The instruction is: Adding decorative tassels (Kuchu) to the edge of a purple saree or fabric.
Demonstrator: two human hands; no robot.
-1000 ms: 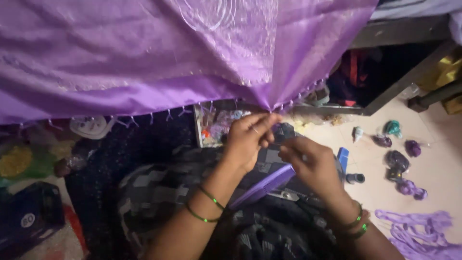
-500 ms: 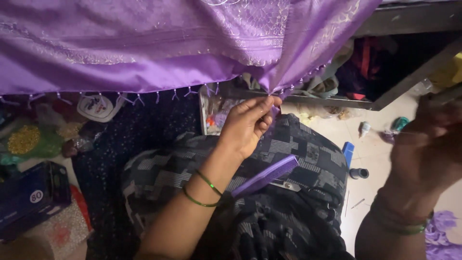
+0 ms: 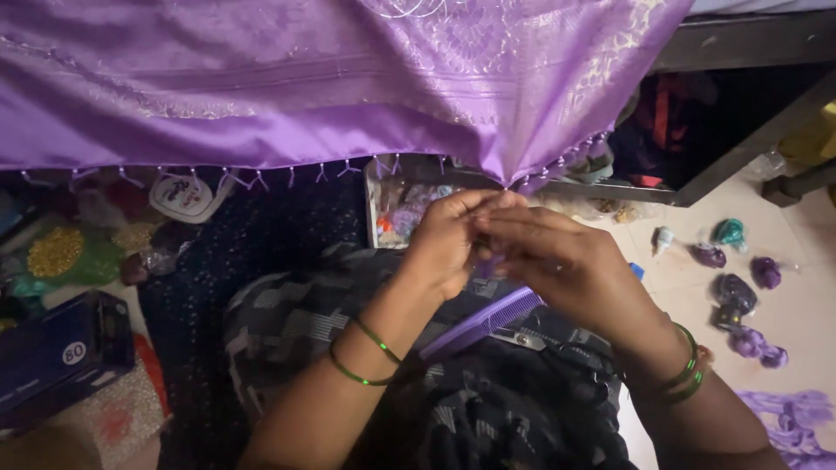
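Hands: two, left hand [image 3: 444,248], right hand [image 3: 566,261] | fingers pinching one purple cloth [image 3: 348,78] | combs: one [image 3: 483,322]

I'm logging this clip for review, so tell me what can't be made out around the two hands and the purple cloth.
Head view, the only one:
- What the left hand and right hand pinch at the purple cloth hem: fingers cover it, too small.
- Either grip: overlapping fingers hide it.
- Purple comb: its upper end is behind the hands.
- Cloth's full extent: cut off by top and left edges.
- Small bundles on the floor: blurred.
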